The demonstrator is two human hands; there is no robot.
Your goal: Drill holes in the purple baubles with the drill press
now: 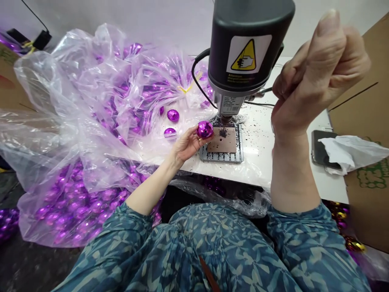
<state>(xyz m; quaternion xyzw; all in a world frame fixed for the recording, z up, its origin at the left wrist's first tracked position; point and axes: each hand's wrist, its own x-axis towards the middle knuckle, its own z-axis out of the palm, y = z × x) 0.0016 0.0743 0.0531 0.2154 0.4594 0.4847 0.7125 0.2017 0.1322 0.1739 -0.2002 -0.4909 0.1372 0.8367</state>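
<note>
My left hand (189, 142) holds a shiny purple faceted ball (205, 129) at the left edge of a brown square board (223, 147). A small dark hole shows in the ball's side. The board lies on the slotted metal base (221, 157) of a black bench drill press (252, 24), with dark shavings and a hole on it. Raised at the right, my right hand (323, 73) is closed round the end of the drill's lever (267, 90); the fist hides the grip. Left of my left hand, two purple balls (173, 115) (169, 132) rest on the white table.
Large clear plastic bags (75, 202) full of purple balls cover the left side and hang off the table (258, 162). A black phone (323, 148) lies under a white tissue (354, 152) at the right, beside a cardboard box (369, 202). A black cable (194, 73) loops from the drill.
</note>
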